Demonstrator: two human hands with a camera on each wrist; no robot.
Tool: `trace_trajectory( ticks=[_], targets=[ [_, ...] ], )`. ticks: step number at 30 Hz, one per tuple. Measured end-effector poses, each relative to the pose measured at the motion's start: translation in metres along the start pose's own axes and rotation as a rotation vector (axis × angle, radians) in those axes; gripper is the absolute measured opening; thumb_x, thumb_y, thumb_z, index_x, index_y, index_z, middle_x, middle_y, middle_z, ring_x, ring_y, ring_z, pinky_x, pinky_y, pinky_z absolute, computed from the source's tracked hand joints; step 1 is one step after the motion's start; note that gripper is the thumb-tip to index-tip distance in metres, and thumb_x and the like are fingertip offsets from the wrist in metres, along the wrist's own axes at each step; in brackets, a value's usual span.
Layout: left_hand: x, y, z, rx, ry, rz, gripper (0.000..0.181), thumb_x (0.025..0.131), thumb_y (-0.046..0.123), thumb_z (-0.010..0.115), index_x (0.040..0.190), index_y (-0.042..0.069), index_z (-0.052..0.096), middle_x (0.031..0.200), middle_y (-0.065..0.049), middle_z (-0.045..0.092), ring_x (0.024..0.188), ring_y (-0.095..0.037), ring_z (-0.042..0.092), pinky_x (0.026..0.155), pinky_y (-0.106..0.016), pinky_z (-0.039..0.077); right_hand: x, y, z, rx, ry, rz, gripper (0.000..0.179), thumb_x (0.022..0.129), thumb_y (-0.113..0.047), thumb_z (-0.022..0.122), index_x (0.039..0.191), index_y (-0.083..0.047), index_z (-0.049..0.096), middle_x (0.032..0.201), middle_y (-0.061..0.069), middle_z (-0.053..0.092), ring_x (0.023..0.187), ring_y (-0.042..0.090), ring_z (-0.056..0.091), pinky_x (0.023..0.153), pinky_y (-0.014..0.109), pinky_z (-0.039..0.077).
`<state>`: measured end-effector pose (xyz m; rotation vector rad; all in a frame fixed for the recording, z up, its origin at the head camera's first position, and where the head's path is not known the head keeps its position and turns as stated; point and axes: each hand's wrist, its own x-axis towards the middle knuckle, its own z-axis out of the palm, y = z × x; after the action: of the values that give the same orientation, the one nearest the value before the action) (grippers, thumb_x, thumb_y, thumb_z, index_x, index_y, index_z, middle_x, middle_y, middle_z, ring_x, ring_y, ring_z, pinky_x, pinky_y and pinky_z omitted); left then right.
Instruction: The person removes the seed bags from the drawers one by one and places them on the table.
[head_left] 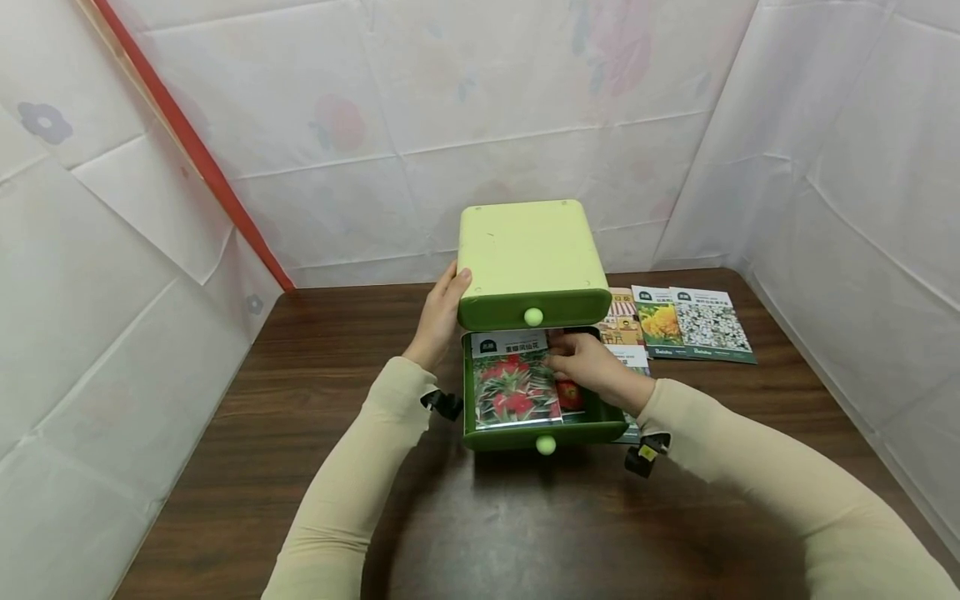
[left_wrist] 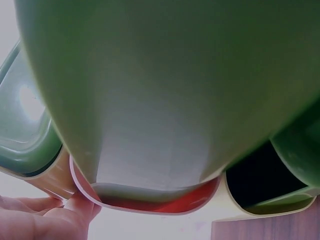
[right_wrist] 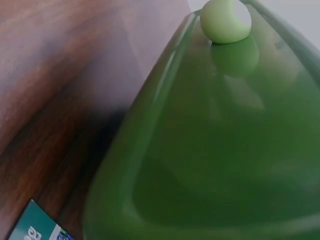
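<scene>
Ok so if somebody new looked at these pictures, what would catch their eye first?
Probably the pale green cabinet at the centre of the head view, its green lower drawer pulled out below. In that drawer lies a packet with red flowers, with the right hand at its right edge. Next might come the red diagonal strip against the pale sheeting at upper left.
</scene>
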<state>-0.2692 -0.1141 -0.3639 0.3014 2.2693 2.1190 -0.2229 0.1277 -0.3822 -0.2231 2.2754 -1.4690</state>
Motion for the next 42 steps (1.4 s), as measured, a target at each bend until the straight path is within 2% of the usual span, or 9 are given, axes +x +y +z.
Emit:
trace_trajectory(
  ticks=[7, 12, 16, 20, 24, 28, 32, 35, 42],
  targets=[
    [0.001, -0.001, 0.000, -0.006, 0.011, 0.005, 0.069, 0.100, 0.058, 0.041, 0.158, 0.029, 0.018, 0.163, 0.003, 0.019, 0.139, -0.022, 0.037, 0.116, -0.048, 0.031, 0.003, -0.002, 0.004, 0.055, -0.021, 0.087, 0.056, 0.100, -0.009, 0.051, 0.147, 0.011, 0.031, 0.144, 0.030, 0.044, 0.113, 0.034, 0.063, 0.089, 0.037, 0.057],
    [0.001, -0.001, 0.001, -0.003, 0.018, 0.005, 0.070, 0.100, 0.059, 0.041, 0.158, 0.028, 0.018, 0.163, 0.002, 0.019, 0.139, -0.021, 0.037, 0.116, -0.048, 0.031, 0.004, -0.001, 0.009, 0.072, -0.033, 0.124, 0.052, 0.098, -0.007, 0.052, 0.144, 0.010, 0.035, 0.089, 0.013, 0.059, 0.071, 0.013, 0.056, 0.065, 0.027, 0.053],
    [0.001, -0.001, 0.001, -0.003, 0.021, 0.003, 0.070, 0.100, 0.059, 0.041, 0.158, 0.028, 0.018, 0.163, 0.002, 0.020, 0.139, -0.022, 0.038, 0.116, -0.048, 0.031, 0.003, 0.001, 0.013, 0.057, -0.070, 0.113, 0.008, 0.098, -0.006, 0.052, 0.099, 0.000, 0.047, 0.064, 0.000, 0.037, 0.056, 0.011, 0.035, 0.053, 0.027, 0.035],
    [0.001, -0.001, 0.000, -0.002, 0.023, 0.001, 0.069, 0.100, 0.059, 0.042, 0.158, 0.029, 0.020, 0.162, 0.001, 0.023, 0.137, -0.021, 0.039, 0.116, -0.048, 0.032, 0.003, 0.002, 0.014, 0.055, -0.081, 0.094, 0.036, 0.099, -0.006, 0.052, 0.076, -0.010, 0.025, 0.061, 0.000, 0.032, 0.052, 0.012, 0.028, 0.051, 0.027, 0.029],
    [0.001, -0.001, 0.000, -0.001, 0.020, 0.001, 0.067, 0.100, 0.058, 0.041, 0.157, 0.030, 0.020, 0.161, 0.002, 0.024, 0.136, -0.022, 0.040, 0.115, -0.048, 0.032, 0.003, 0.004, 0.012, 0.060, -0.071, 0.085, 0.013, 0.100, -0.007, 0.051, 0.093, -0.001, 0.042, 0.061, -0.001, 0.035, 0.053, 0.011, 0.032, 0.052, 0.028, 0.033],
    [0.001, -0.001, 0.000, -0.001, 0.017, 0.000, 0.066, 0.100, 0.058, 0.041, 0.157, 0.031, 0.021, 0.160, 0.001, 0.026, 0.131, -0.025, 0.044, 0.113, -0.048, 0.034, 0.002, 0.004, 0.007, 0.116, -0.062, 0.087, 0.021, 0.101, -0.008, 0.052, 0.116, 0.001, 0.042, 0.058, -0.004, 0.031, 0.055, 0.010, 0.035, 0.054, 0.028, 0.037],
    [0.002, -0.001, 0.001, -0.003, 0.016, 0.007, 0.066, 0.100, 0.058, 0.041, 0.157, 0.031, 0.021, 0.160, 0.000, 0.027, 0.130, -0.026, 0.045, 0.113, -0.049, 0.035, -0.002, 0.002, 0.000, 0.195, -0.071, 0.067, 0.010, 0.101, -0.008, 0.052, 0.100, -0.003, 0.043, 0.059, -0.005, 0.025, 0.056, 0.010, 0.032, 0.057, 0.029, 0.035],
    [0.001, -0.001, 0.001, 0.003, 0.017, 0.011, 0.067, 0.100, 0.058, 0.041, 0.157, 0.030, 0.021, 0.161, 0.001, 0.024, 0.136, -0.022, 0.040, 0.116, -0.048, 0.031, -0.006, -0.001, -0.006, 0.237, -0.092, 0.050, 0.035, 0.101, -0.009, 0.052, 0.077, -0.010, 0.027, 0.061, -0.004, 0.025, 0.056, 0.011, 0.027, 0.057, 0.030, 0.031],
    [0.001, -0.002, 0.001, 0.014, 0.023, 0.005, 0.067, 0.100, 0.058, 0.040, 0.157, 0.030, 0.020, 0.162, 0.002, 0.023, 0.140, -0.022, 0.037, 0.116, -0.049, 0.030, -0.018, -0.005, -0.013, 0.271, -0.141, 0.070, 0.033, 0.102, -0.012, 0.053, 0.077, -0.010, 0.030, 0.064, -0.002, 0.031, 0.056, 0.011, 0.029, 0.058, 0.028, 0.033]
  ],
)
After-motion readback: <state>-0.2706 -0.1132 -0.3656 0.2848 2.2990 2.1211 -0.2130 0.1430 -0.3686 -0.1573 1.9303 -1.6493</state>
